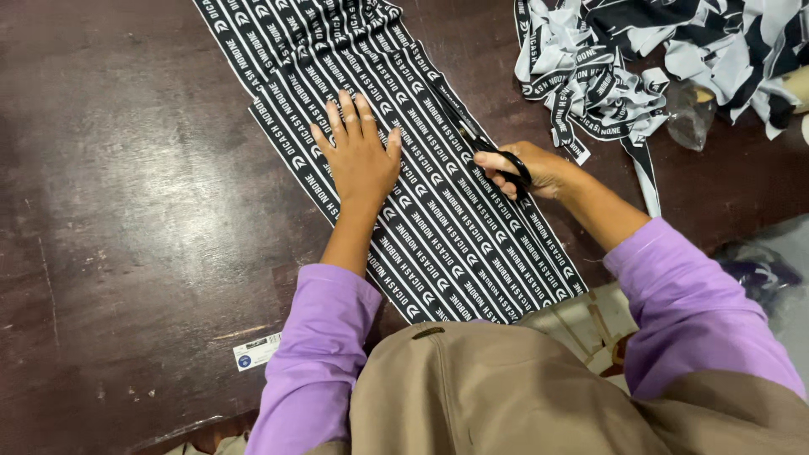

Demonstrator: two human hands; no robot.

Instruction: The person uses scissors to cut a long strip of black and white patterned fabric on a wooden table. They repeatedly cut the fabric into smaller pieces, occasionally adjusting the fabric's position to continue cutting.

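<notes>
Hiding scissor handles [512, 173], right hand [539, 168]; blades hard to see.

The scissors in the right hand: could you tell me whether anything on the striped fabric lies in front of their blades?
Nothing visible does. The scissors in the right hand point up the striped fabric; the left hand lies flat beside them, and the cut strips lie off to the right.
</notes>
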